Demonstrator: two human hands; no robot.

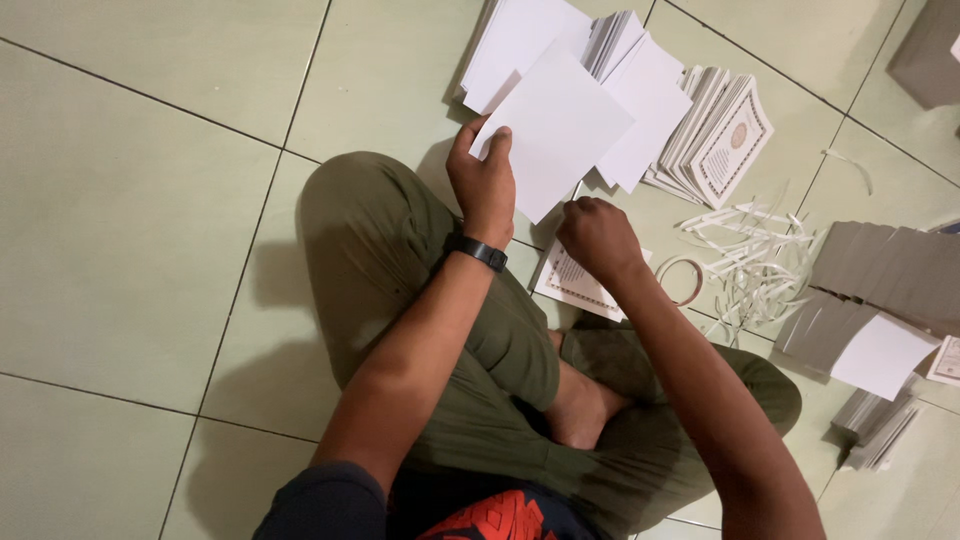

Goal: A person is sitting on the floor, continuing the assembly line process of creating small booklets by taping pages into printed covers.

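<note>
My left hand grips a blank white square card by its lower left corner and holds it up over the floor. A black band sits on that wrist. My right hand is curled at the card's bottom edge, fingers closed; whether it pinches the card I cannot tell. Under my right hand a printed card with an ornate border lies on the floor. I sit cross-legged in green trousers.
Stacks of white cards and a fanned pile of bordered printed cards lie ahead. A tape roll and several white paper strips sit to the right. Grey card piles spread at far right on the tiled floor.
</note>
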